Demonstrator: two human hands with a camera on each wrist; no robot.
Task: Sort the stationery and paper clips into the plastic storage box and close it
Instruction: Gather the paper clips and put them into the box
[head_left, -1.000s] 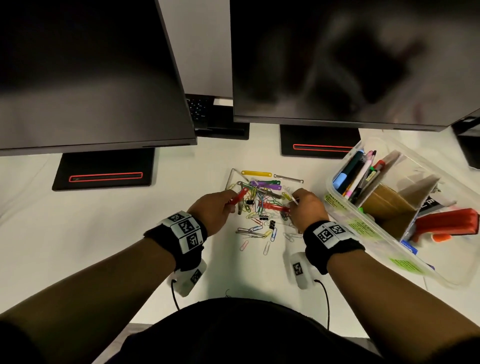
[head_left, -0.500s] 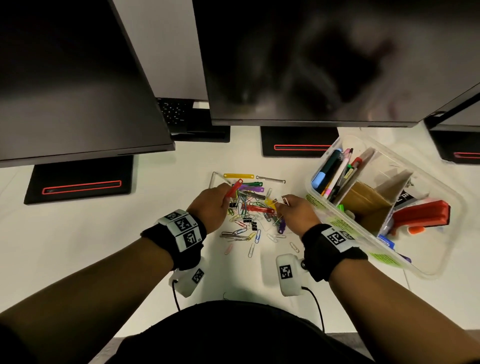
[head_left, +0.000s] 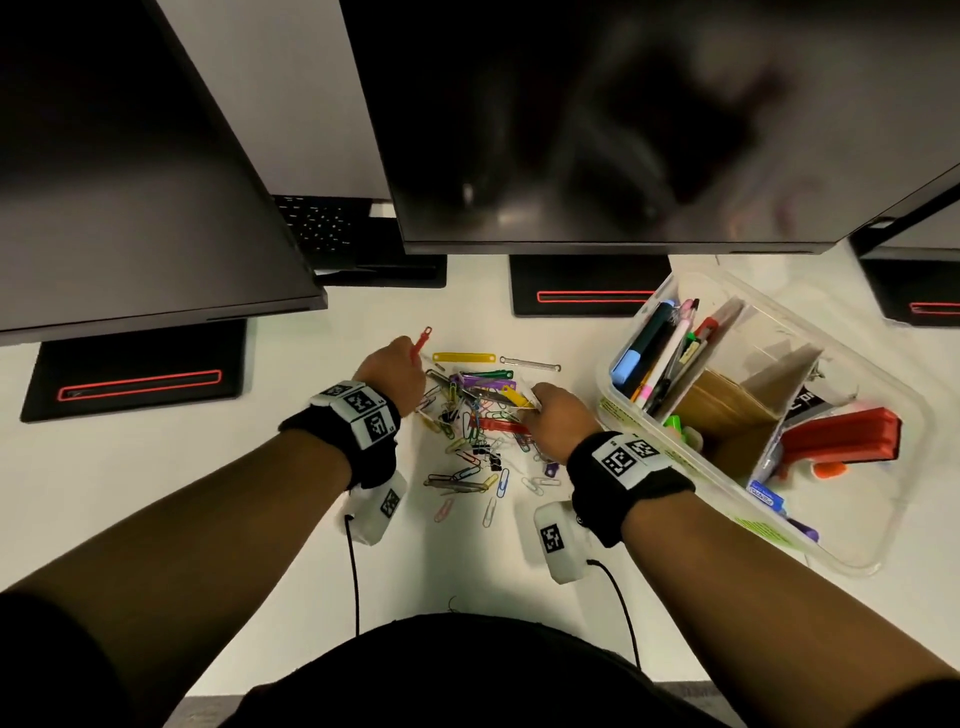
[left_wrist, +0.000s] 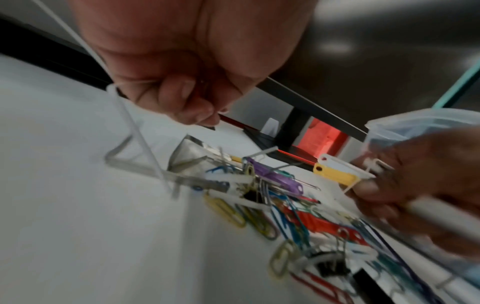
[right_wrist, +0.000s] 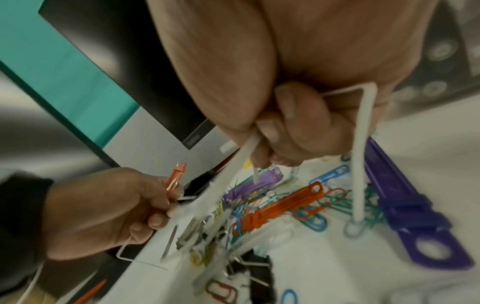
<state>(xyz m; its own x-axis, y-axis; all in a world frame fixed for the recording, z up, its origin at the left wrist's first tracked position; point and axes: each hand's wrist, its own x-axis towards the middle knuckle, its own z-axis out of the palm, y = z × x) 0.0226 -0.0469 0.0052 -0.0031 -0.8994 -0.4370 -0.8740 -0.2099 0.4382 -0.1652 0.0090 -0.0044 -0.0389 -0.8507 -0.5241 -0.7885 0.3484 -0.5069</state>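
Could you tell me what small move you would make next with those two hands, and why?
I would probably carry the right hand over to the plastic storage box and drop its white fastener in. That hand already grips the piece, the open box sits just beside it, and the left hand holds a red fastener that could follow. Many clips still lie in the pile.

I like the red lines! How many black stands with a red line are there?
3. One stand far left, one in the middle behind the clip pile, one cut off at the right edge. Others may be out of view.
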